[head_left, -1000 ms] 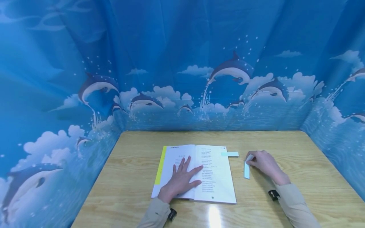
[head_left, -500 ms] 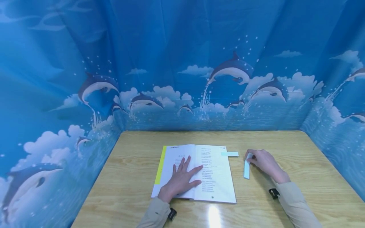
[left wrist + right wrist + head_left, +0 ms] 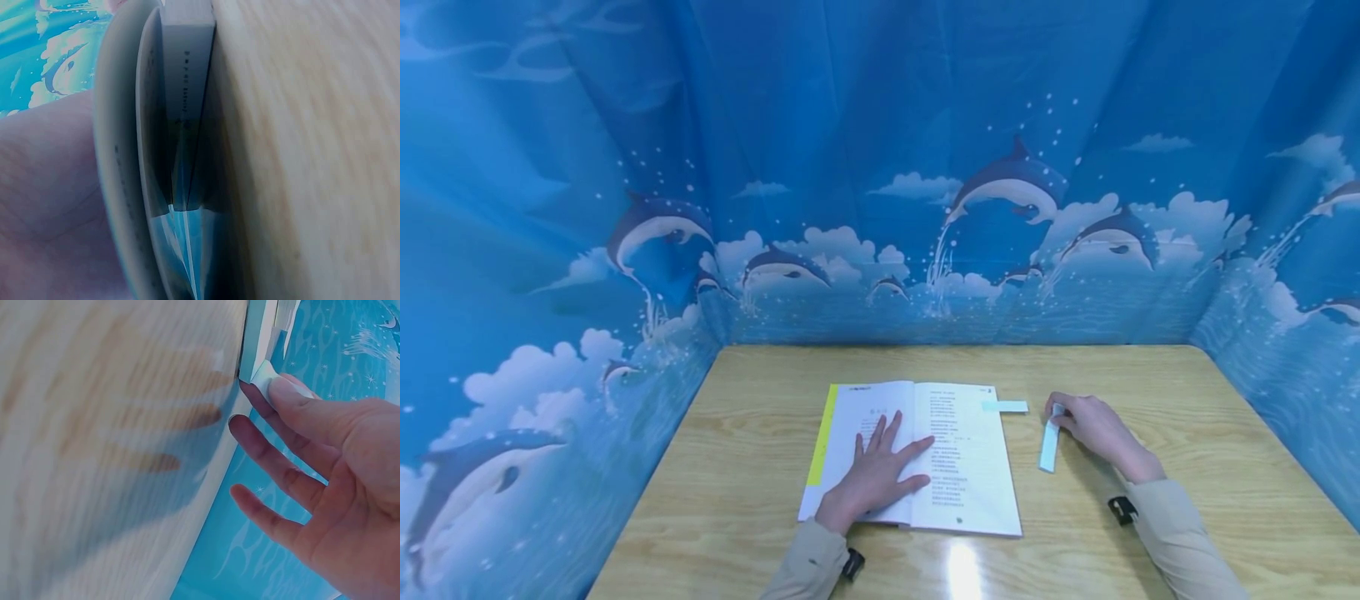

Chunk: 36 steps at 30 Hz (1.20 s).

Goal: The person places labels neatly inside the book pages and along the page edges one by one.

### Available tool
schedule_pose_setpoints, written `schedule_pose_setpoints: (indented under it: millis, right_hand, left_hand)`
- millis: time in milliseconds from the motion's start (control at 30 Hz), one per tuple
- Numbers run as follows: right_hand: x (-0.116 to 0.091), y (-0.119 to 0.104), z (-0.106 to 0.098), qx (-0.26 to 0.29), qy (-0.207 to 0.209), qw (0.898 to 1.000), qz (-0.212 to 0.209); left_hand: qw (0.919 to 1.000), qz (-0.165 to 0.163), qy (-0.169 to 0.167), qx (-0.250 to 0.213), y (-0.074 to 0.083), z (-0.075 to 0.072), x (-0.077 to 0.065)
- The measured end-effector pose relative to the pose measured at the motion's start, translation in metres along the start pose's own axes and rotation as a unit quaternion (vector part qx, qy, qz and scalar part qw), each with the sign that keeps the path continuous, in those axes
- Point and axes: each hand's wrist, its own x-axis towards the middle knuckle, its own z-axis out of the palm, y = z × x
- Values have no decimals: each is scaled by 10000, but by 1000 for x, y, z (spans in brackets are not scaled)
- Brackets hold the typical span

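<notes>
A book (image 3: 970,508) lies open, with my left hand (image 3: 876,479) resting across both pages, fingers spread. Its page edges and my palm fill the left wrist view. One light blue sticky note (image 3: 1011,407) juts past the upper right edge of the right-hand page. To the right, my right hand (image 3: 1097,432) pinches the far end of a narrow light blue sticky note pad (image 3: 1048,452). The right wrist view shows a curled top sheet (image 3: 265,374) between thumb and index finger, lifted off the pad; the other fingers are spread apart.
A wooden table (image 3: 752,450) carries everything, its far edge meeting a blue dolphin-print curtain (image 3: 850,167). The curtain also stands at the left and right sides. A black wrist strap (image 3: 853,565) shows below the left sleeve.
The near end of the sticky note pad has swung slightly left, so it lies a little more slanted. My right hand barely shifts, still pinching, and my left hand has not moved.
</notes>
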Motion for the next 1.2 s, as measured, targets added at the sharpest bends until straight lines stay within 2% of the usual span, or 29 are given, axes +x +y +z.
schedule_pose_setpoints:
  millis: [267,767,967,1200]
  right_hand:
    - [-1,1,1,19,93,9998,151]
    - [-13,-7,-7,-250,1092,9937,7]
    - [-17,-12,-6,20,1076,9941,166]
    - [-18,-14,-4,366,1197,9921,96]
  left_hand:
    - [10000,23,5,-29,2,-1,-2]
    - [10000,-1,37,-7,1,0,-1]
    - [10000,0,30,15,-1,1,1]
    - [10000,-16,27,31,0,1,1]
